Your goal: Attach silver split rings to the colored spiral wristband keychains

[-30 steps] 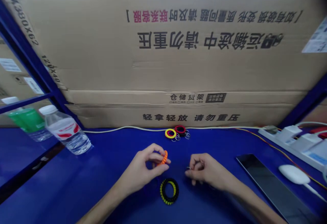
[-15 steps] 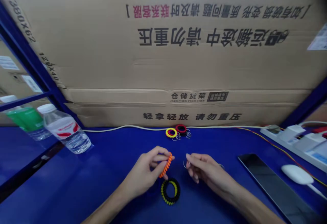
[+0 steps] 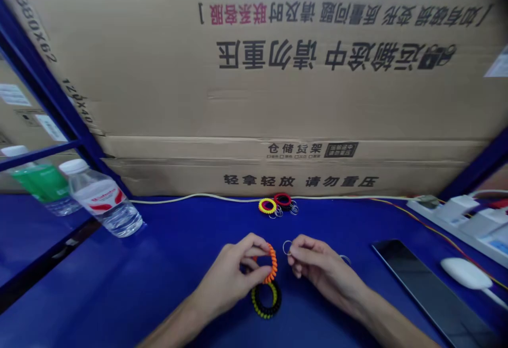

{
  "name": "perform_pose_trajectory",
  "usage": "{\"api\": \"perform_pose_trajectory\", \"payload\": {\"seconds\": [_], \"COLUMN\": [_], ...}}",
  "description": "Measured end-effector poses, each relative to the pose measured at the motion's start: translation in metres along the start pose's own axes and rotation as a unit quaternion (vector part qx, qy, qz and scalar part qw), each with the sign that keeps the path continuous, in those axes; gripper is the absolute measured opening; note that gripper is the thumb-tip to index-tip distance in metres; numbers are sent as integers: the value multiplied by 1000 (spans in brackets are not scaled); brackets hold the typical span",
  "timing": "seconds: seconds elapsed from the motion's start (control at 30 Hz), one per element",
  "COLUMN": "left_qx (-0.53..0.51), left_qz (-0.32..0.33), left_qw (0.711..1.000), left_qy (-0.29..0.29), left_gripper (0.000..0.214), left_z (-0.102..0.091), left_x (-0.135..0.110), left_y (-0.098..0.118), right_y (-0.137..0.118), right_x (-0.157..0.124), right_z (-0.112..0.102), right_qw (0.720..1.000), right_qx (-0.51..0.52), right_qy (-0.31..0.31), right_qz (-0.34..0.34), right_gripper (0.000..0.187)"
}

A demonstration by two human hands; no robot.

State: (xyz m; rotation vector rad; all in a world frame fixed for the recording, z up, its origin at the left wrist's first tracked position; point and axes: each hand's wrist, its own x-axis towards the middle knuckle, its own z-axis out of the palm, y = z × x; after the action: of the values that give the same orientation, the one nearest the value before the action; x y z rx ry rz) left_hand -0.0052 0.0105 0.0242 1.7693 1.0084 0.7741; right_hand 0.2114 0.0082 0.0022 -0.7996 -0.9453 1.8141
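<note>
My left hand [image 3: 234, 274] pinches an orange spiral coil band [image 3: 271, 264] upright just above the blue table [image 3: 166, 263]. My right hand [image 3: 317, 268] is closed on a small metal key ring [image 3: 287, 247], held a finger's width to the right of the orange band. Under both hands a black and yellow coil band [image 3: 266, 299] lies flat on the table. Farther back, near the cardboard, a yellow coil band [image 3: 267, 206] and a red and black coil band [image 3: 282, 200] lie side by side with metal rings attached.
Large cardboard boxes [image 3: 278, 99] wall off the back. A clear water bottle [image 3: 101, 199] and a green bottle [image 3: 37, 186] stand at the left. A dark phone [image 3: 428, 290], a white mouse [image 3: 466, 274], a power strip [image 3: 464, 215] and cables sit at the right.
Both hands drew together: the left hand carried the orange band to the right, and the right hand lifted the key ring up beside it.
</note>
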Motion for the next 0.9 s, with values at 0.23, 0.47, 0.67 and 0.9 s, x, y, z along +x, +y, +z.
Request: {"api": "perform_pose_trajectory", "payload": {"seconds": [0.23, 0.47, 0.67, 0.9], "left_qx": [18, 56, 60, 35], "left_qz": [31, 41, 50, 21], "left_qw": [999, 997, 997, 999], "left_qy": [-9, -20, -28, -8], "left_gripper": [21, 24, 24, 22], "left_z": [6, 6, 5, 6], "left_x": [-3, -4, -6, -6], "left_y": [0, 1, 3, 5], "right_y": [1, 4, 5, 7], "right_x": [-5, -4, -3, -4], "right_z": [9, 8, 10, 14], "right_qw": [999, 999, 998, 988], "right_qx": [-36, -43, -64, -127], "right_qy": [-20, -26, -16, 49], "right_qz": [-7, -7, -21, -69], "right_gripper": [11, 10, 14, 13]}}
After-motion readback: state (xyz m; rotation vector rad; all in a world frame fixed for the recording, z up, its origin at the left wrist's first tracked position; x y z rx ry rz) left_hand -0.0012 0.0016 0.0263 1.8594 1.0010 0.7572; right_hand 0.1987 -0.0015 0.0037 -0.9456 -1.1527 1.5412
